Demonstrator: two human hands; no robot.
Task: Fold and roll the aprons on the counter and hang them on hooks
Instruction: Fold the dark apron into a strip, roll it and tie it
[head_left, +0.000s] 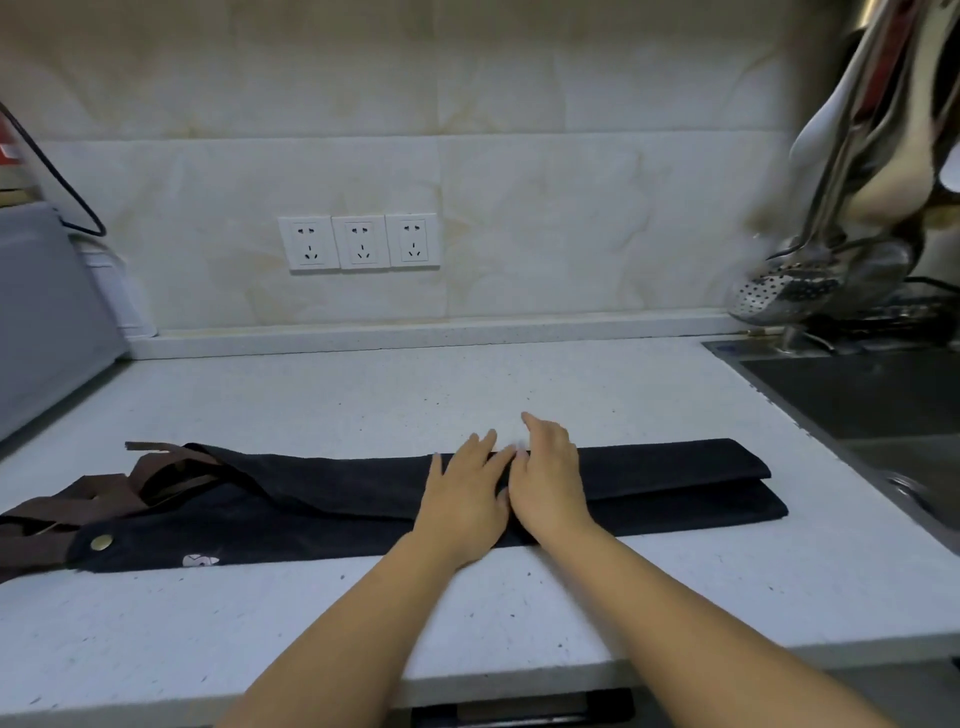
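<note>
A black apron (322, 499) lies folded into a long narrow strip across the white counter (363, 405). Its brown straps (88, 499) bunch at the left end, beside a brass snap (100, 542). My left hand (465, 493) and my right hand (550, 480) rest flat side by side on the strip's middle, palms down, fingers slightly apart and pointing away from me. Neither hand grips the cloth. The strip's right end (727, 483) shows two stacked layers.
A sink (872, 405) is set into the counter at the right, with ladles and a perforated skimmer (779, 296) hanging above it. Three wall sockets (358, 242) sit on the tiled backsplash. A grey appliance (47, 312) stands at the left.
</note>
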